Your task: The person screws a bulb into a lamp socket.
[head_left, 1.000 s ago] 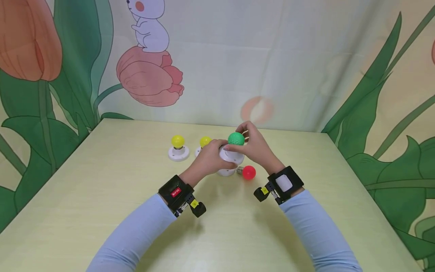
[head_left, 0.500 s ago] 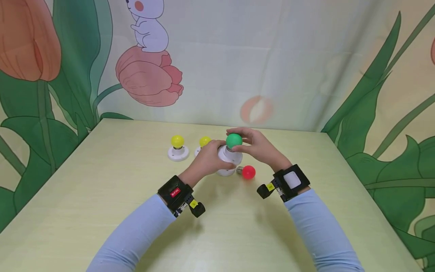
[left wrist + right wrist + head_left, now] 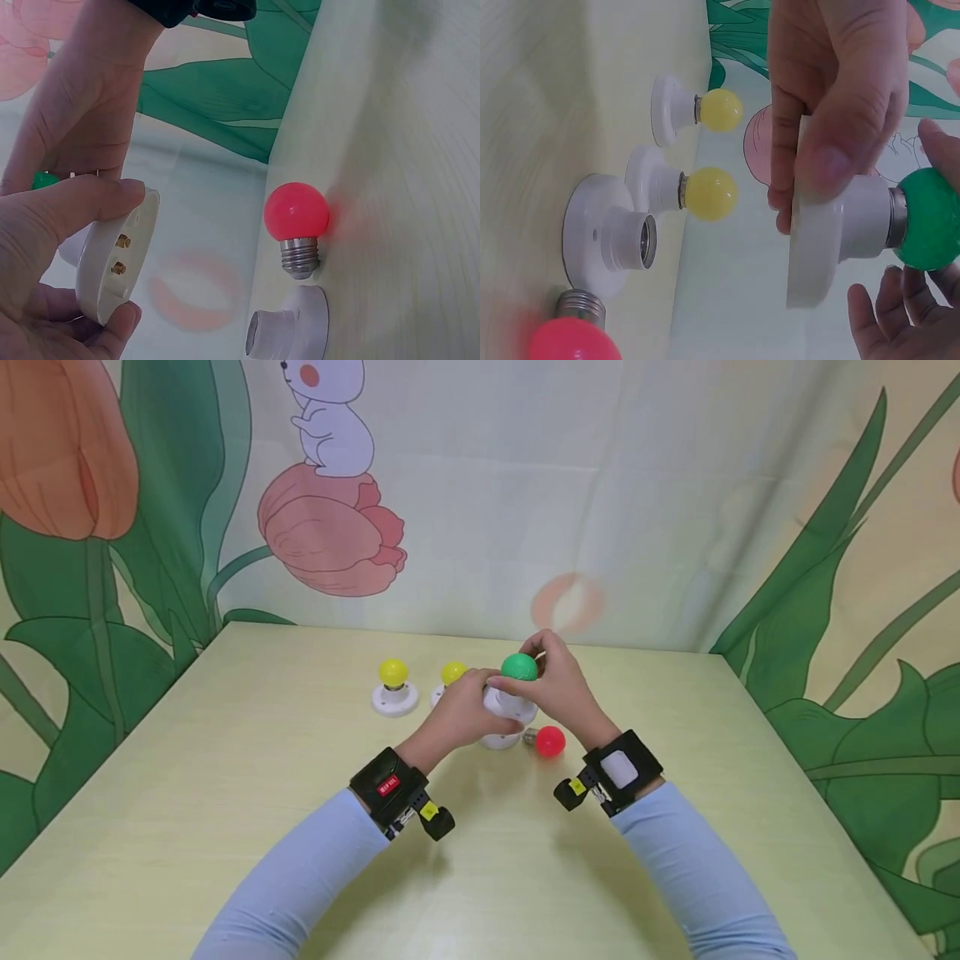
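My left hand (image 3: 474,703) grips a white round lamp holder (image 3: 816,247) by its base, lifted above the table. In the left wrist view, two brass screws show on its underside. A green light bulb (image 3: 519,667) sits in its socket, with a band of metal cap showing in the right wrist view. My right hand (image 3: 566,689) has thumb and fingers around this bulb. Below the hands, a red light bulb (image 3: 551,741) lies on its side on the table. Beside it stands a bare lamp holder (image 3: 604,236), its socket without a bulb.
Two yellow light bulbs stand upright in white holders to the left: one yellow bulb (image 3: 393,673) farther out, the other yellow bulb (image 3: 453,673) partly behind my left hand. The pale table (image 3: 262,735) ends at a printed curtain (image 3: 480,527).
My right hand turned one way around the green bulb and then back, the wrist swinging right and then left. The left hand and lamp holder stayed nearly in place.
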Available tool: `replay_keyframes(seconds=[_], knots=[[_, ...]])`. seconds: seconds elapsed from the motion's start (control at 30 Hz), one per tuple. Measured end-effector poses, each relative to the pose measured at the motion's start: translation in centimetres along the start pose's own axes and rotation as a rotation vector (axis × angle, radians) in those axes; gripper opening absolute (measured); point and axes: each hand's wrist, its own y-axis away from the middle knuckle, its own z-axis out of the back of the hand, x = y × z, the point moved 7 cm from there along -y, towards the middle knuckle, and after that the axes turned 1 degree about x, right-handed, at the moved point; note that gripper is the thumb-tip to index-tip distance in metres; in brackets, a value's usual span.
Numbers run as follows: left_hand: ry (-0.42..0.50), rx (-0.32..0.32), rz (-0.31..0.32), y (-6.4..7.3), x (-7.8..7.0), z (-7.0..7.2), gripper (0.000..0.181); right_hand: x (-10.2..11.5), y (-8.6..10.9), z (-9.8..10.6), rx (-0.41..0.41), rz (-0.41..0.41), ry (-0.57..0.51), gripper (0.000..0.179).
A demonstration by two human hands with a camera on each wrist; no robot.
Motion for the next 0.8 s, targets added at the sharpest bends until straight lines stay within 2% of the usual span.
replay_keyframes(seconds=[0.07, 0.17, 0.37, 0.57, 0.67, 0.8], knots=[[-0.003, -0.003, 0.002, 0.1, 0.0, 0.1, 0.055, 0.3, 0.1, 0.0, 0.003, 0.009, 0.004, 0.055], [-0.004, -0.006, 0.017, 0.2, 0.1, 0.2, 0.059, 0.4, 0.1, -0.1, 0.05, 0.018, 0.007, 0.051], [-0.021, -0.004, 0.043, 0.3, 0.5, 0.2, 0.064, 0.6, 0.1, -0.4, 0.22, 0.045, -0.032, 0.046], [-0.024, 0.0, 0.053, 0.2, 0.8, 0.0, 0.067, 1.2, 0.3, -0.7, 0.359, 0.103, -0.145, 0.05], [-0.02, -0.006, 0.041, 0.2, 0.7, 0.0, 0.066, 1.2, 0.3, -0.7, 0.344, 0.067, -0.148, 0.054], [-0.013, -0.009, 0.02, 0.1, 0.6, 0.0, 0.062, 0.4, 0.1, -0.3, 0.195, -0.025, -0.055, 0.06]])
